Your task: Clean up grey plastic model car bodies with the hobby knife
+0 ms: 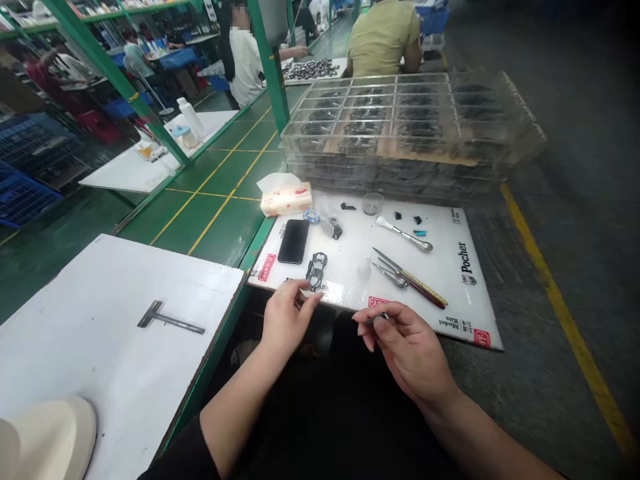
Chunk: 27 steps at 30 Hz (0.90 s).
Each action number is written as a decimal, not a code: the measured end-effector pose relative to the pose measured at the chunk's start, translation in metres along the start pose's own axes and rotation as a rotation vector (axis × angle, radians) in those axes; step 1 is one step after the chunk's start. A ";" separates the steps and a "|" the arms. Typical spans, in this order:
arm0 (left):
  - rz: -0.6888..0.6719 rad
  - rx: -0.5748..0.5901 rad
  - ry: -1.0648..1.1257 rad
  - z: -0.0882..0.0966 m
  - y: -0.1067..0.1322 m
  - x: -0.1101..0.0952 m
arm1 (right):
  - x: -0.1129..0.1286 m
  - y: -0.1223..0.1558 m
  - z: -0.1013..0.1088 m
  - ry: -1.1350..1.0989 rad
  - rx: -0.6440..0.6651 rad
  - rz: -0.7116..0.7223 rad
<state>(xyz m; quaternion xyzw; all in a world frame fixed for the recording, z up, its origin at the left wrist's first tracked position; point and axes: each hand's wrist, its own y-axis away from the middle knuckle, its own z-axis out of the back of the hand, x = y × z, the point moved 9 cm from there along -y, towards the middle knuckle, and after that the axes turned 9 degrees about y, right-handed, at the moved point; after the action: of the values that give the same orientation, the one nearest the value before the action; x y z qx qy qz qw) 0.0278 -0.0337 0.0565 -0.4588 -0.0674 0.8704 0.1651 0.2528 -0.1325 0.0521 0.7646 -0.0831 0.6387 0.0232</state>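
My left hand (pixel 289 319) is at the front edge of the white work board (pixel 345 267), thumb and forefinger apart, with nothing visible between them. Just beyond its fingertips lies a small grey and black car-shaped model part (pixel 317 270). Over the same edge, further right, my right hand (pixel 407 343) pinches a small dark piece (pixel 376 319) between thumb and fingers; its exact kind is too small to tell. Tweezers (pixel 390 273) and a pointed tool with a dark red handle (pixel 420 285) lie beyond my right hand. A white-tipped metal tool (pixel 405 235) rests behind them.
A black phone (pixel 293 241), a tissue pack (pixel 286 200), a small clear cup (pixel 373 204) and several dark bits are on the board. Stacked clear compartment trays (pixel 400 133) stand behind. A T-shaped tool (pixel 170 321) lies on the left table. People sit further back.
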 end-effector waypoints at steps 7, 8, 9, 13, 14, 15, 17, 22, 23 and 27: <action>0.146 0.018 -0.193 -0.044 -0.048 0.018 | -0.020 0.014 0.007 0.175 0.002 -0.204; 0.163 0.026 -0.195 -0.049 -0.050 0.018 | -0.018 0.016 0.007 0.195 0.005 -0.210; 0.179 0.030 -0.188 -0.051 -0.051 0.018 | -0.015 0.017 0.007 0.214 0.006 -0.212; 0.223 0.030 -0.080 -0.045 -0.047 0.024 | 0.002 0.019 0.009 0.265 0.018 -0.198; 0.230 0.028 -0.050 -0.039 -0.041 0.025 | 0.007 0.019 0.009 0.275 0.029 -0.188; 0.242 0.022 0.009 -0.032 -0.034 0.026 | 0.012 0.019 0.008 0.284 0.040 -0.175; 0.299 0.010 0.250 -0.015 -0.012 0.026 | 0.018 0.018 0.004 0.309 0.073 -0.162; 0.725 0.168 1.319 -0.007 0.070 0.009 | 0.024 0.015 -0.017 0.323 0.201 -0.145; 0.775 0.208 1.398 -0.006 0.083 0.003 | 0.024 0.014 -0.023 0.322 0.228 -0.135; 0.825 0.215 1.508 -0.002 0.113 -0.007 | 0.014 0.010 -0.045 0.322 0.334 -0.150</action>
<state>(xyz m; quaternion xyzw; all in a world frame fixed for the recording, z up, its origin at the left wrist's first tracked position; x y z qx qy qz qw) 0.0072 -0.1424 0.0306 -0.8833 0.3146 0.3259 -0.1207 0.2094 -0.1373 0.0731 0.6503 0.0854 0.7536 -0.0432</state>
